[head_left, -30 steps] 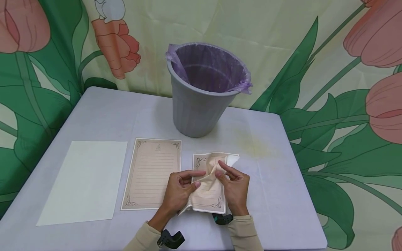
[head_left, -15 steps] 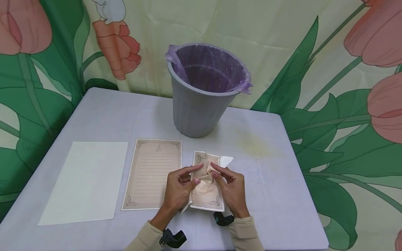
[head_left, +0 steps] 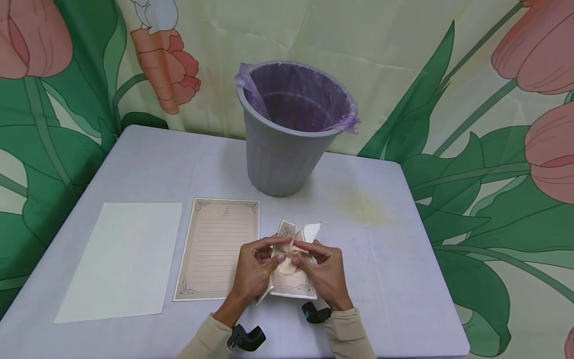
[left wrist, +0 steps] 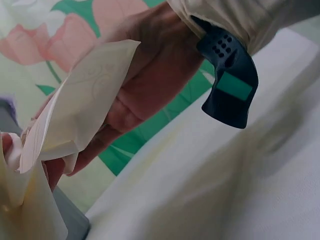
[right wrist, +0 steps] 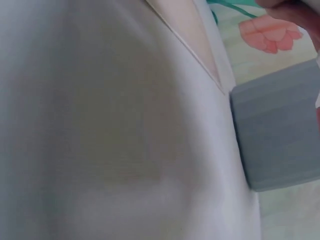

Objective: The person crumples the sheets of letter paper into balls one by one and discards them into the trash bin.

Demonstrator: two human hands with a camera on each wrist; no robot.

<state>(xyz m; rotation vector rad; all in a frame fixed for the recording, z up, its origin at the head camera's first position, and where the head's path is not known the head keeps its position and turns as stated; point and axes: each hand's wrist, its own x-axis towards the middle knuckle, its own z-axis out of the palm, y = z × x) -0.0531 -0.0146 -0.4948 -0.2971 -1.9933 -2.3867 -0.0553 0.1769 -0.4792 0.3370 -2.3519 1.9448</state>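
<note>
A crumpled sheet of lined beige stationery [head_left: 293, 288] with a scrollwork border is bunched up between both hands in the head view. My left hand [head_left: 254, 269] pinches its left side between thumb and fingers. On the other side, my right hand [head_left: 331, 273] grips the folded middle with its fingertips close to the left ones. A white back corner of the sheet sticks up beyond the fingers. In the left wrist view, creased paper [left wrist: 87, 100] covers part of the right hand [left wrist: 155, 75].
A second lined sheet [head_left: 219, 249] lies flat left of the hands, and a blank white sheet [head_left: 121, 259] lies farther left. Behind them stands a grey trash bin [head_left: 282, 162] with a purple liner [head_left: 300, 102]. A floral curtain [head_left: 394, 45] hangs behind the white-covered table [head_left: 394, 309].
The right hand has moved left toward the left hand, gathering the sheet into a narrower, more folded bunch. The left hand has barely moved. The other two sheets and the bin are unchanged.
</note>
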